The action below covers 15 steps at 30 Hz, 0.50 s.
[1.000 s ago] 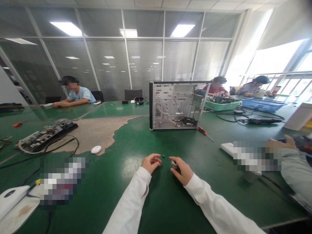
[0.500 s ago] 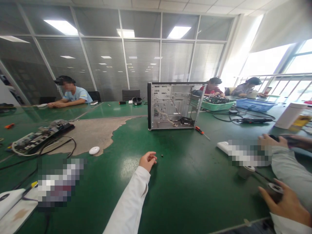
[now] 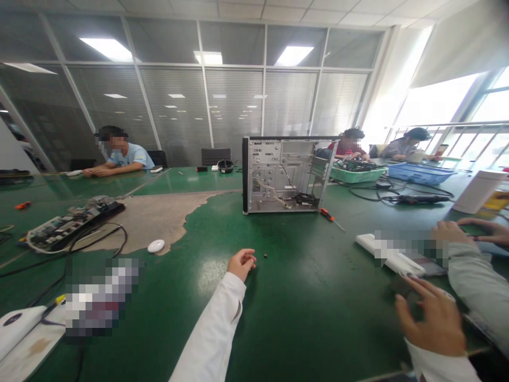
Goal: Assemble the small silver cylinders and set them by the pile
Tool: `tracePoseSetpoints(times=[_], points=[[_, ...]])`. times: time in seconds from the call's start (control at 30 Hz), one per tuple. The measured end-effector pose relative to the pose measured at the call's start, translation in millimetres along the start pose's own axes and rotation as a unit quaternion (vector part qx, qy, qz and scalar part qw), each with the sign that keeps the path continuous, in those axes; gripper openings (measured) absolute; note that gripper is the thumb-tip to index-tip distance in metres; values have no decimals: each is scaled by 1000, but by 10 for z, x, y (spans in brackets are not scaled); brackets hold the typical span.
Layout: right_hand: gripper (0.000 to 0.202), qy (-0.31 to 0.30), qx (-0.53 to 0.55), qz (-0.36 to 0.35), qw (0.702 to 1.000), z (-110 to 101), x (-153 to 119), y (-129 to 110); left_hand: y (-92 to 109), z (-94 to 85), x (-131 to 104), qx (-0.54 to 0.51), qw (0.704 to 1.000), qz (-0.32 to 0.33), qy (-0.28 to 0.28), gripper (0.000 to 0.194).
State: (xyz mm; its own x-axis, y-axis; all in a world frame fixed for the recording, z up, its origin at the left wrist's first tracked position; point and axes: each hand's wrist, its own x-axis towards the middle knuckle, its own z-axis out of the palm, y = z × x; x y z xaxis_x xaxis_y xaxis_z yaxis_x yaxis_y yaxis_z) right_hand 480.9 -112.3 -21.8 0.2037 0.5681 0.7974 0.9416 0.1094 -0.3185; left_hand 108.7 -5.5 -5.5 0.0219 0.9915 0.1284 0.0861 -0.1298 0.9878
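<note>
My left hand (image 3: 242, 264), in a white sleeve, rests on the green table with loosely curled fingers and nothing visible in them. Just right of its fingertips lies a tiny dark piece (image 3: 265, 255), too small to name. At the lower right, my right hand (image 3: 435, 321) has its thumb and fingers spread beside a dark grey round object (image 3: 402, 288). That object is blurred and partly covered by the fingers; I see no closed grip. Beyond my hands stands an open computer case (image 3: 284, 175), with a screwdriver (image 3: 332, 218) by its lower right corner.
A circuit board assembly (image 3: 75, 223) with cables and a white round lid-like disc (image 3: 156, 246) lie left. Right are a white box-like item (image 3: 389, 254), a co-worker's hands (image 3: 455, 233), a green basket (image 3: 358, 175) and a blue basket (image 3: 421, 172). Other people sit across.
My right hand has moved left, from one round object to the other, and now partly covers it. My left hand stays by the tiny piece. The view has shifted slightly.
</note>
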Motion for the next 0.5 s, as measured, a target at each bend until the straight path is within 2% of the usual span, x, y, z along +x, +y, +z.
tracePoseSetpoints(times=[0.07,0.13,0.2,0.23,0.33,0.5], points=[[39,-117,76,-107,984,156,79,-447,0,-7,2,-1,1000,-5,3,23],[37,-252,141,-193,938,403,148,-872,-1,-16,2,-3,1000,-7,6,23],[40,-304,178,-226,908,706,203,-1229,-4,-23,-1,-6,1000,-7,8,23],[42,-319,184,-240,898,862,227,-1374,-7,-25,-2,-6,1000,-8,11,23],[47,-319,164,-259,897,1271,289,-1677,-16,-28,-3,-2,1000,-13,19,24],[38,-321,118,-272,899,1648,328,-1836,-30,-41,9,7,1000,-6,5,24]])
